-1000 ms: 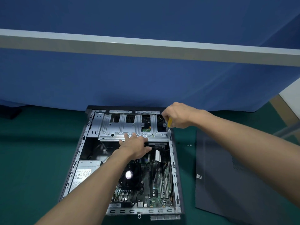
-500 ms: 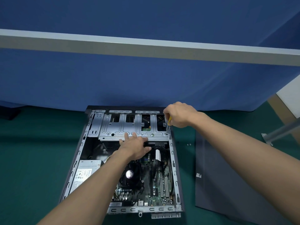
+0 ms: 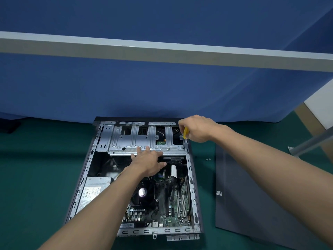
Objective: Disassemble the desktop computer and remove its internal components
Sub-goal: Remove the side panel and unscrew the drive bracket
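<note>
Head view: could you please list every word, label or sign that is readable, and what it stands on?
No text reads clearly.
Power supply label: print too small.
Side panel sticker: seemingly a four-pane logo, no words legible.
Barcode sticker at the case's near edge: blurred.
Fan hub sticker: blurred.

Bare stamped-metal drive cage point(image 3: 142, 139), matt dark grey side panel point(image 3: 252, 195), yellow plastic screwdriver handle point(image 3: 185, 132), green matt mat point(image 3: 36, 168), blue cloth partition point(image 3: 162, 91).
</note>
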